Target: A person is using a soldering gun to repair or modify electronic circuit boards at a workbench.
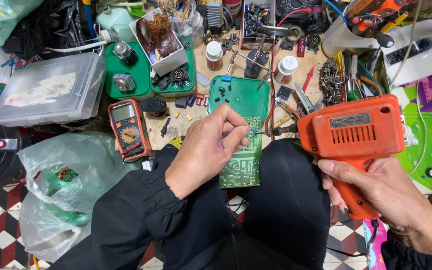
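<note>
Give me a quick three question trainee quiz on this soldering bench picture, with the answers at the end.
1. True or false: the right hand grips an orange soldering gun.
2. The left hand pinches what against the green circuit board? A) a thin wire B) a screwdriver C) a pair of scissors
3. Which instrument lies left of the left hand, at the edge of the work surface?

Key
1. True.
2. A, a thin wire.
3. The orange multimeter.
</note>
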